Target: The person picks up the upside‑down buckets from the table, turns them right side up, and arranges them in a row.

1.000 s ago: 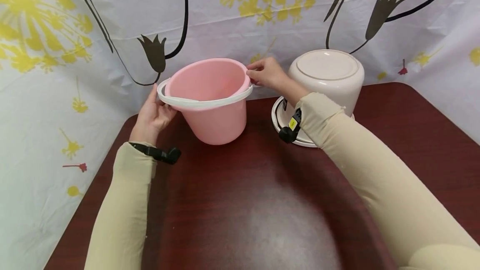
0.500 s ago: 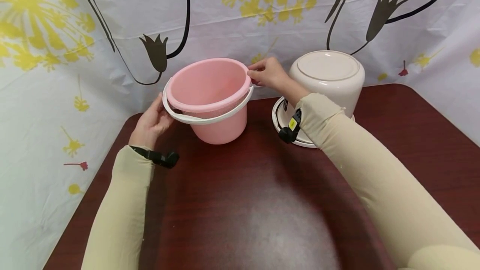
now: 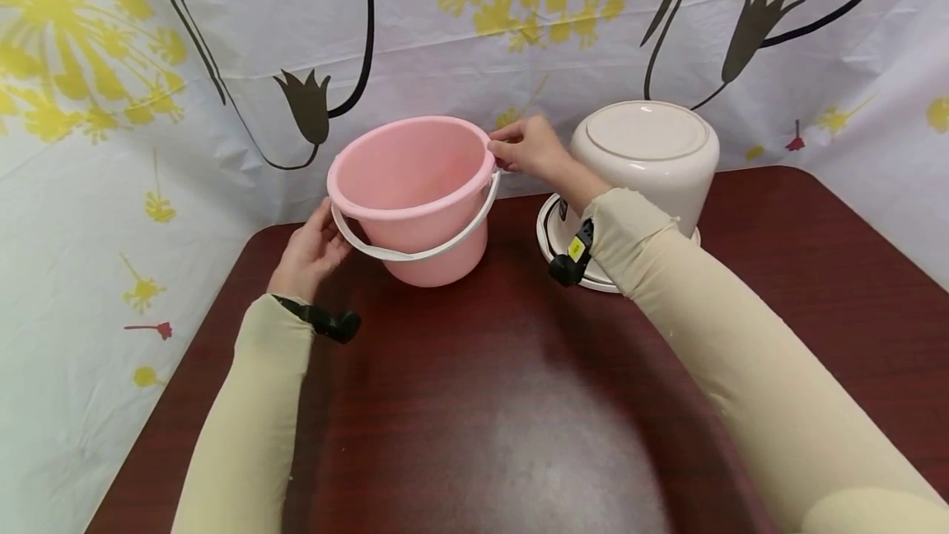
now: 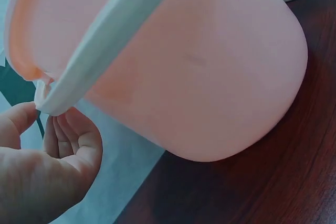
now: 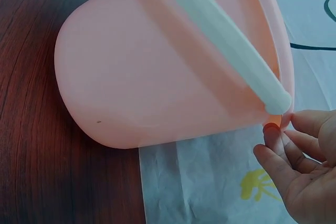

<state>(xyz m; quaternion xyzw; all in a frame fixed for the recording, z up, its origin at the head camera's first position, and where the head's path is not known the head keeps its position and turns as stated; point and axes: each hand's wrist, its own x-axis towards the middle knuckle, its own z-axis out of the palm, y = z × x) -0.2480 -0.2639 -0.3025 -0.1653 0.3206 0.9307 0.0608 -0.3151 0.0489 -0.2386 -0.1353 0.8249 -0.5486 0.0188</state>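
Observation:
A pink bucket (image 3: 423,245) stands upright on the dark red-brown table, its open mouth facing up. Its white handle (image 3: 404,255) hangs down across the front of the wall. My left hand (image 3: 307,252) is at the bucket's left side; in the left wrist view the thumb and curled fingers pinch the handle's end, just below the rim. On the opposite side my right hand (image 3: 535,151) pinches the bucket's rim (image 5: 286,77) between thumb and fingers, close by the handle's other end, as the right wrist view shows.
To the right a cream-white bucket (image 3: 667,175) stands upside down, its wide rim on the table (image 3: 474,402) and partly behind my right forearm. A white curtain (image 3: 460,48) with yellow and dark flower prints hangs behind and at the left.
The white handle has swung down from the bucket's rim to hang against its front. My left hand has come slightly lower and to the right; the right hand stays at the rim.

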